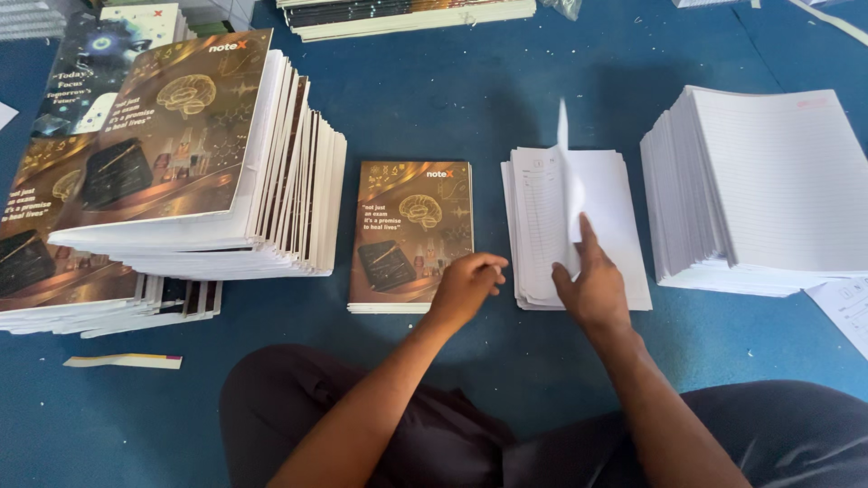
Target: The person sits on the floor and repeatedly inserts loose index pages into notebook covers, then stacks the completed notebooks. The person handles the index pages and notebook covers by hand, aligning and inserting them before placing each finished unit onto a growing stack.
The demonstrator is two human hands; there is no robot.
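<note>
A small stack of brown notebook covers (407, 230) with a gold brain picture lies on the blue floor in front of me. My left hand (466, 285) rests on its lower right corner, fingers curled. To the right lies a pile of white printed sheets (615, 194). My right hand (592, 285) presses on this pile and lifts the top sheet (562, 136), which stands up on edge.
A tall fanned stack of brown-covered notebooks (199, 163) stands at the left. A thick pile of ruled white pages (768, 194) sits at the right. More books (407, 14) lie at the far edge. A paper strip (122, 361) lies near my knee.
</note>
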